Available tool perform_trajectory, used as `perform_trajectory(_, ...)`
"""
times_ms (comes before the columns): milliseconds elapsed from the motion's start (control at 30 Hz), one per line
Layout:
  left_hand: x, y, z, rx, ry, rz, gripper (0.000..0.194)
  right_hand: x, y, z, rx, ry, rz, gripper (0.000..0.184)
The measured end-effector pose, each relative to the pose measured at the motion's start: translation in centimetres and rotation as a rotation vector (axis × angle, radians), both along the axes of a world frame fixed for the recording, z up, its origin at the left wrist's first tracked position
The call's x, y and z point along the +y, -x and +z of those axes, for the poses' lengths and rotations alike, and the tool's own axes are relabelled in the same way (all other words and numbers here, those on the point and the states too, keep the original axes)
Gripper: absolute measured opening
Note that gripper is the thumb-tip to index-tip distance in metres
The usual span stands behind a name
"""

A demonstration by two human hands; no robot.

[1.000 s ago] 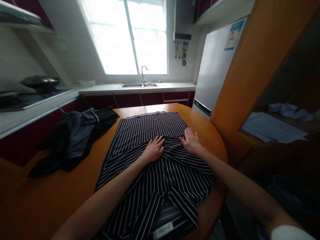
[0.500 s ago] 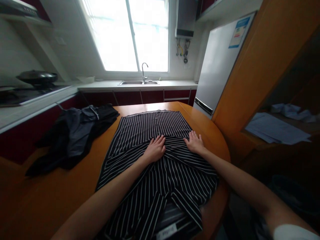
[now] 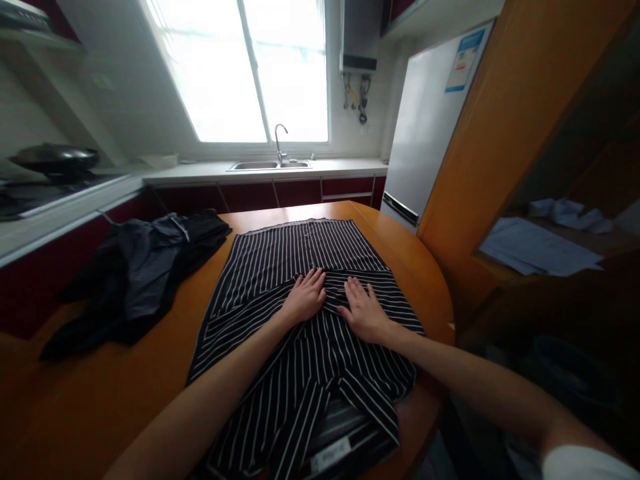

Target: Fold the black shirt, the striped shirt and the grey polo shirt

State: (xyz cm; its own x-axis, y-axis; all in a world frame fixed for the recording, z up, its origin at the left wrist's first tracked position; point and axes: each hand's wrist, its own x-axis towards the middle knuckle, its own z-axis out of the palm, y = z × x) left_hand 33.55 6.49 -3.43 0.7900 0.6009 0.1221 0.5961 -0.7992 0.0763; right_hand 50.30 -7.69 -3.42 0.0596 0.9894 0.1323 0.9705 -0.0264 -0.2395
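A black shirt with white stripes (image 3: 280,253) lies spread on the orange-brown table, its collar and a white label toward me and its hem toward the window. The sleeves are folded across its middle. My left hand (image 3: 306,297) rests flat on the folded sleeves near the shirt's centre line, fingers stretched out. Just to its right, my right hand (image 3: 366,312) lies on the striped cloth with fingers extended and thumb apart. Neither hand grips the fabric.
Dark clothing (image 3: 150,267) lies heaped on the left of the wooden table (image 3: 423,267). Beyond stand a counter with a sink (image 3: 255,165), a wok (image 3: 55,159) on the stove, and a fridge (image 3: 425,120). Papers (image 3: 540,247) lie on a shelf at right.
My right hand has slid left and toward me, from the shirt's right edge to near its middle. My left hand stays in about the same place on the cloth. The view has shifted slightly.
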Motion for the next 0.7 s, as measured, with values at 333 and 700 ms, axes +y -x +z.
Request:
perform_trajectory(333,0.3,-0.2,-0.2,0.005,0.005,0.014,0.058,-11.2,-7.2,-2.3,-0.009,0.068,-0.248,0.084)
perform_trajectory(700,0.5,-0.2,-0.3,-0.003,0.019,0.005,0.057,-7.3,-9.5,3.3,0.255,-0.163,-0.267,0.078)
